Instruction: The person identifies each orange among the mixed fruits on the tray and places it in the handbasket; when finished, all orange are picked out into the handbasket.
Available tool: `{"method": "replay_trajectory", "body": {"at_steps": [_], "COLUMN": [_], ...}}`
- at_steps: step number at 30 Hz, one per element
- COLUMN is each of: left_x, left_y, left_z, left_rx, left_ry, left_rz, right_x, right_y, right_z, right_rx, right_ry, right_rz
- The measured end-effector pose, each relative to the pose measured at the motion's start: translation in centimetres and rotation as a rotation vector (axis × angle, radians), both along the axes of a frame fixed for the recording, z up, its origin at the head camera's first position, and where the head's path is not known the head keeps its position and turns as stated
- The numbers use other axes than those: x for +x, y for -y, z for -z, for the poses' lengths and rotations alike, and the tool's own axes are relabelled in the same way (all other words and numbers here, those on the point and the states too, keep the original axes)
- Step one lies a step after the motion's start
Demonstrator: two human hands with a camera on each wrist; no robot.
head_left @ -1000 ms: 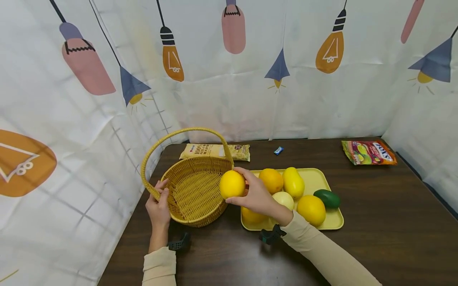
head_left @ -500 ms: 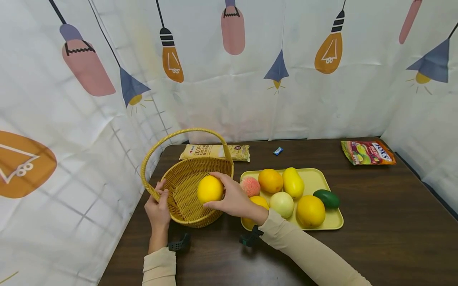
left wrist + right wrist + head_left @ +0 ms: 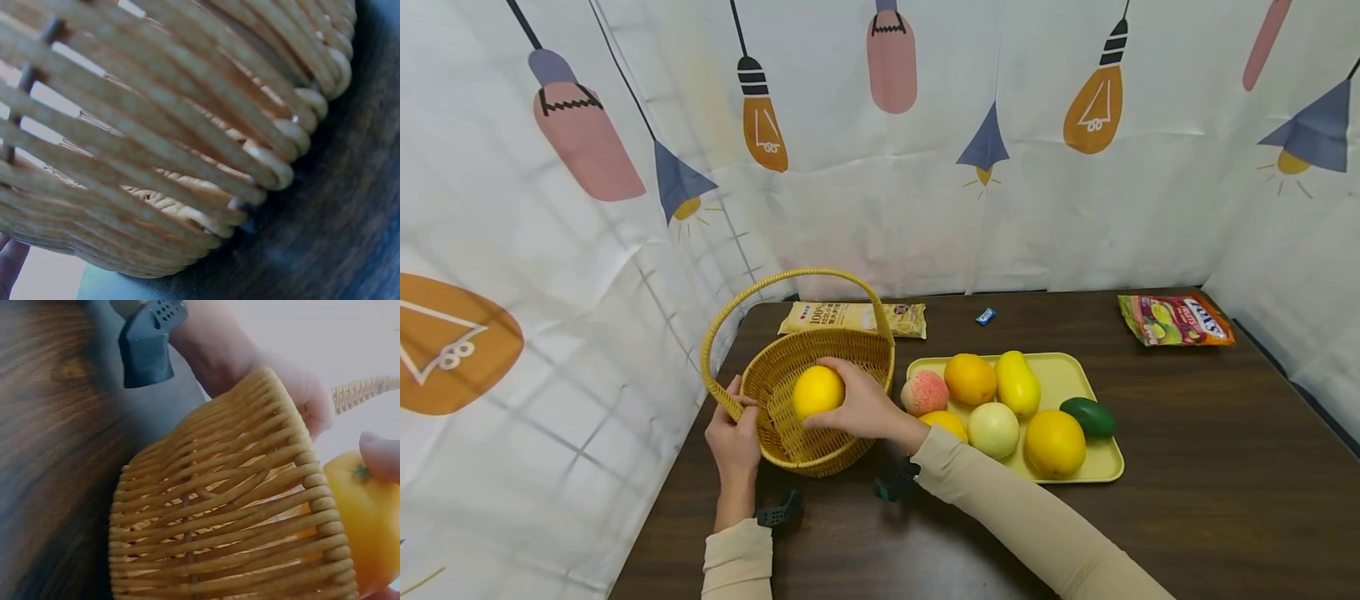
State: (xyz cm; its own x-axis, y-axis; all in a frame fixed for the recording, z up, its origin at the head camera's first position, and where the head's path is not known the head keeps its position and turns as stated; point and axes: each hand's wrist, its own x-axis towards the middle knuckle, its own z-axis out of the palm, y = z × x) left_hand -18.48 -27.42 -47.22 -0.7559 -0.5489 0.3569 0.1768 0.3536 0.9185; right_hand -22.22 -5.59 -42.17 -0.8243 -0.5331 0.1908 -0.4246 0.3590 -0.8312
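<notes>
In the head view, my right hand holds an orange between thumb and fingers, over the opening of a yellow wicker basket. The right wrist view shows the orange, its green stem mark near the thumb, beyond the woven wall of the basket. At the basket's left side, my left hand grips the rim beside the base of the tall handle. Woven strands of the basket fill most of the left wrist view, with just a bit of finger at its lower left.
Right of the basket lies a yellow tray with a peach, oranges, a pear-shaped yellow fruit, a pale green fruit and a dark green fruit. Farther back are a long food packet, a blue sweet and a snack bag.
My right hand has carried the orange leftward from the basket's right rim to above its middle, uncovering the peach and other fruit on the tray. The left hand keeps its grip on the basket.
</notes>
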Motion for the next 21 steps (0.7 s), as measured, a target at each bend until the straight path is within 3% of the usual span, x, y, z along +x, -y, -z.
{"method": "replay_trajectory", "body": {"at_steps": [3, 11, 21], "left_x": [0.0, -0.1, 0.1], "left_y": [0.0, -0.3, -0.4], "left_z": [0.0, 0.1, 0.0], "left_rx": [-0.009, -0.021, -0.026], "left_ry": [0.037, 0.015, 0.028], "left_rz": [-0.017, -0.046, -0.04], "right_x": [-0.6, -1.8, -2.1], "right_y": [0.6, 2.3, 3.3], "right_z": [0.0, 0.1, 0.6], "right_rx": [0.01, 0.034, 0.145], "right_ry": [0.041, 0.121, 0.126], "right_rz": [-0.022, -0.04, -0.125]}}
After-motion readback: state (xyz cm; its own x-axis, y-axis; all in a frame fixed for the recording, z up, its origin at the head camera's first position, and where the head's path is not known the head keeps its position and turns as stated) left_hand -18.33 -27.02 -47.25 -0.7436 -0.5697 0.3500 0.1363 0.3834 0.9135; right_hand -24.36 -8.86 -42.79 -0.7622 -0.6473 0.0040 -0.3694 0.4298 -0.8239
